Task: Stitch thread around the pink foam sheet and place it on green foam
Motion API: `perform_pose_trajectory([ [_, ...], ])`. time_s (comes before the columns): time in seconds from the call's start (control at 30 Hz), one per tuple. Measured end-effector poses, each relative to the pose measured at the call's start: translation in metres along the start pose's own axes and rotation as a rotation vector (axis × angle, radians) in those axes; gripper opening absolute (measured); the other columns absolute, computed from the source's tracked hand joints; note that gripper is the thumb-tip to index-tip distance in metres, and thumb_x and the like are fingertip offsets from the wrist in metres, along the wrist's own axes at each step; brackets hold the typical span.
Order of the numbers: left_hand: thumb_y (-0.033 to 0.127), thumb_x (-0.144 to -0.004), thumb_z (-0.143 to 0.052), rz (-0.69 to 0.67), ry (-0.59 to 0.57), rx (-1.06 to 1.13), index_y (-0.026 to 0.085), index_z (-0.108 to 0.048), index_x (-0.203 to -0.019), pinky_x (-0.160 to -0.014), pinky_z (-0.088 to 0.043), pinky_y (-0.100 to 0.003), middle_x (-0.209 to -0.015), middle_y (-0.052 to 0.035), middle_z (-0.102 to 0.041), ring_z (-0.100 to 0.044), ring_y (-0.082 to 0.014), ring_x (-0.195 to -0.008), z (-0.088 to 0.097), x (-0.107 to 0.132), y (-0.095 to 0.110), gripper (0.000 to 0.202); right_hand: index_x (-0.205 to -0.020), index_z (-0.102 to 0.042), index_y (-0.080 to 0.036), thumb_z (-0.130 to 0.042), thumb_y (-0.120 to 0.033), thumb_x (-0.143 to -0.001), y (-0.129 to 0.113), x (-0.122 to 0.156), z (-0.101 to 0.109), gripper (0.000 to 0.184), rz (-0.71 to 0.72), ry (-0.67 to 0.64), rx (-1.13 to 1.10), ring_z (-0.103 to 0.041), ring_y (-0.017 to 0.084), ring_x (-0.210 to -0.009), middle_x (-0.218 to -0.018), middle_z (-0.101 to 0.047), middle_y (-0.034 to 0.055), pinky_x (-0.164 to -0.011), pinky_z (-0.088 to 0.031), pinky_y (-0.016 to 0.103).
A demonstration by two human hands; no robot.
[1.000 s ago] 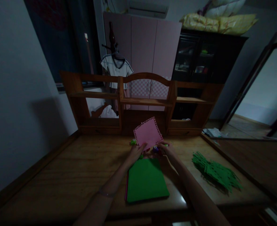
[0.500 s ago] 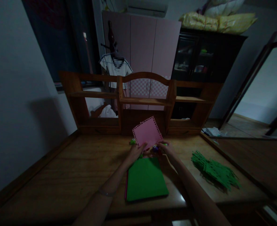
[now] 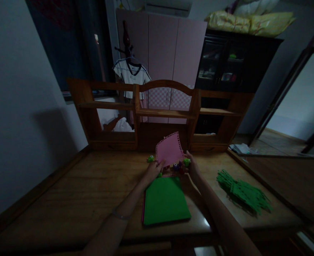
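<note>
Green sheets point(image 3: 165, 201) lie flat on the desk point(image 3: 79, 192), nearest the person, long axis running away from them. Just past their far edge, left hand point(image 3: 153, 170) pinches the pink sheet point(image 3: 169, 151) at its lower left corner. Right hand point(image 3: 191, 167) appears to pinch its right edge, though the view is dim. Sheet is held off the desk, tilted, between both hands, equally close to each. Small punches point(image 3: 176, 166) sit just below it. Green strips point(image 3: 243, 193) lie well apart to the right. Shelf point(image 3: 162, 113) is behind.
</note>
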State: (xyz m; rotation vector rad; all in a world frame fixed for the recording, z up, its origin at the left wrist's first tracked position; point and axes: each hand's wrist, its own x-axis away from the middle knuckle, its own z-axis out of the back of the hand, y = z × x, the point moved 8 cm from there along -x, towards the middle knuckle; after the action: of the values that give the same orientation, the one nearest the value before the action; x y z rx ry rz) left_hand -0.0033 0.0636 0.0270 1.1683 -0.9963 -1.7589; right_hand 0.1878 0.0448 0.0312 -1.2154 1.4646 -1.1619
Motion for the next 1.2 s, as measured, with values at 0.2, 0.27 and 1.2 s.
perform_pose_trajectory([
  [0.2, 0.059, -0.081, -0.042, 0.044, -0.004, 0.002, 0.014, -0.055, -0.057, -0.051, -0.034, -0.022, -0.054, -0.0018, -0.054, -0.049, -0.0119, -0.05, 0.0, -0.003, -0.012, 0.053, -0.097, -0.062, -0.02, -0.051, -0.05, -0.074, 0.001, -0.007, 0.006, 0.039, -0.001, -0.024, -0.282, -0.035, 0.007, -0.036, -0.06, -0.054, -0.0026, -0.033, -0.026, 0.02],
  [0.27, 0.061, -0.081, -0.041, 0.065, 0.01, -0.03, 0.015, -0.05, -0.051, -0.047, -0.031, -0.022, -0.047, 0.0003, -0.047, -0.043, -0.0103, -0.044, 0.001, -0.005, -0.018, 0.055, -0.097, -0.063, -0.022, -0.057, -0.043, -0.072, 0.0, -0.007, 0.011, 0.033, 0.053, 0.016, -0.27, -0.044, 0.008, -0.043, -0.068, -0.058, -0.0014, -0.036, -0.031, 0.019],
  [1.2, 0.065, -0.077, -0.044, 0.099, 0.143, 0.008, 0.015, -0.048, -0.052, -0.046, -0.026, -0.021, -0.047, 0.0026, -0.043, -0.039, -0.0088, -0.044, 0.013, -0.008, -0.028, 0.056, -0.099, -0.065, -0.02, -0.07, -0.042, -0.073, 0.009, -0.001, -0.019, 0.034, 0.007, -0.247, -0.363, -0.061, 0.022, -0.105, -0.115, -0.064, 0.0065, -0.092, -0.049, 0.031],
])
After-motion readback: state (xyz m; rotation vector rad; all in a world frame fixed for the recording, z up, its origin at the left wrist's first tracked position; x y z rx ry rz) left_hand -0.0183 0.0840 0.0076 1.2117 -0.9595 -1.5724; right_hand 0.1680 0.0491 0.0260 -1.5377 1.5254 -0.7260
